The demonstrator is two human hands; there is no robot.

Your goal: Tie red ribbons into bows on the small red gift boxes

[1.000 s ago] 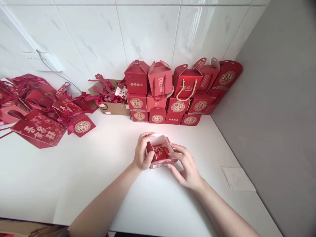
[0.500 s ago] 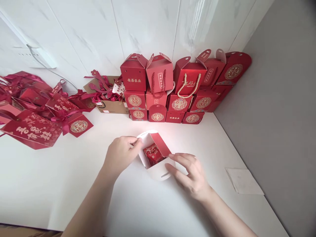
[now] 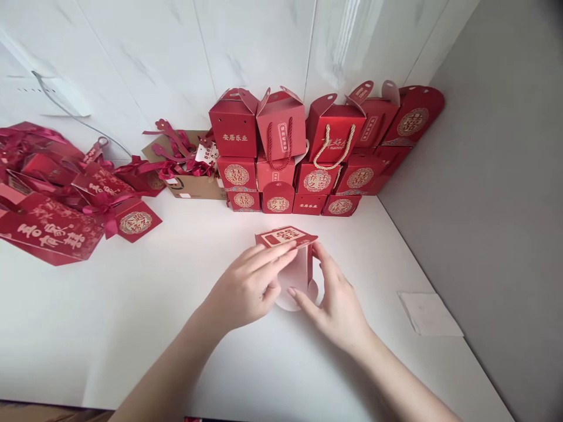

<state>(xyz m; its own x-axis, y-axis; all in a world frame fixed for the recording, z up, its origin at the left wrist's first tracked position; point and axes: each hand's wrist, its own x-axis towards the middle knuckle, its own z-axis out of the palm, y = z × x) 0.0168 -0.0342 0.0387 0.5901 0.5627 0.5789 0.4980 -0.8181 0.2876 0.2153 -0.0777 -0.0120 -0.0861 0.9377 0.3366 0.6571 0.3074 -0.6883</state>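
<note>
A small red gift box (image 3: 311, 264) with a white inside stands on the white table between my hands. Its red top flap (image 3: 281, 234), printed with a cream panel, is folded over the opening, and a rounded white flap (image 3: 294, 278) hangs out towards me. My left hand (image 3: 250, 284) lays its outstretched fingers on the near edge of the red flap, with nothing closed inside them. Around the right side of the box, my right hand (image 3: 336, 296) has its fingers at the flap's corner and its thumb by the white flap. The box's contents are hidden.
Stacked red gift boxes (image 3: 277, 167) stand against the tiled wall. A cardboard carton (image 3: 200, 187) with ribboned pieces sits left of them, beside a pile of red boxes (image 3: 55, 225). A folded white paper (image 3: 431, 313) lies at the right, along a grey panel (image 3: 497, 176).
The red flap has come over the box, covering the red packet seen inside before. My left hand has moved right onto the flap, and my right hand has closed around the box's right side.
</note>
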